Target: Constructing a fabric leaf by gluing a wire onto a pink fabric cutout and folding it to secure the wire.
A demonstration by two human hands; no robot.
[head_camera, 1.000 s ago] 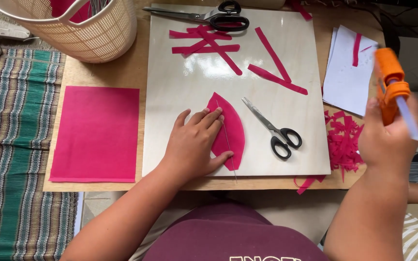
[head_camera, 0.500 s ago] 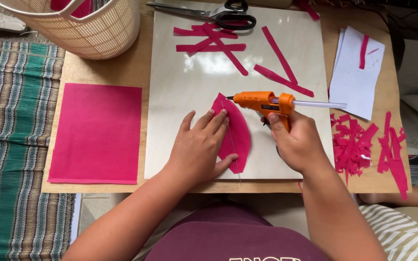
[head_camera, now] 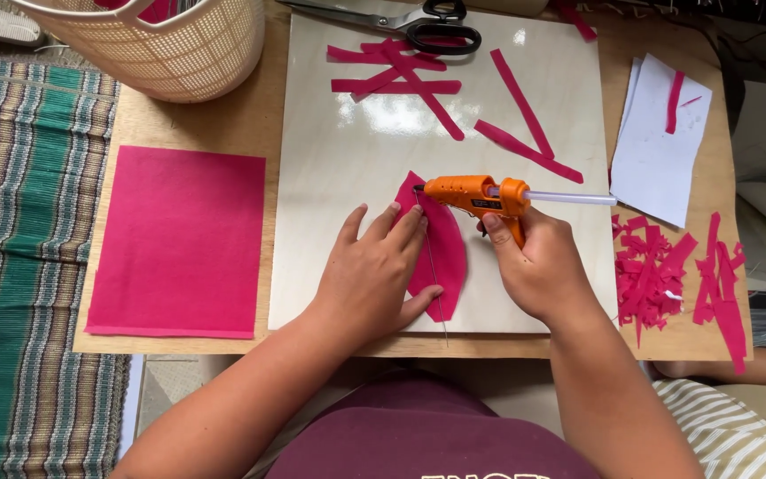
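A pink leaf-shaped felt petal [head_camera: 448, 253] lies on a glossy white board [head_camera: 347, 160], with a thin wire along its middle. My left hand [head_camera: 376, 270] lies flat on the petal's left half, fingers spread, pinning it down. My right hand [head_camera: 538, 266] grips an orange glue gun [head_camera: 472, 193] held sideways, with its nozzle at the petal's upper tip. A clear glue stick juts from the back of the gun to the right.
Pink felt strips [head_camera: 418, 75] and large black-handled scissors [head_camera: 418, 19] lie at the board's far end. A pink felt sheet [head_camera: 179, 239] lies left, a woven basket [head_camera: 170, 44] far left. White paper [head_camera: 662, 151] and pink scraps [head_camera: 667, 275] lie right.
My right hand brought the glue gun down from the right side to the petal. Its nozzle has shifted left onto the petal's upper tip. The left hand has stayed on the petal.
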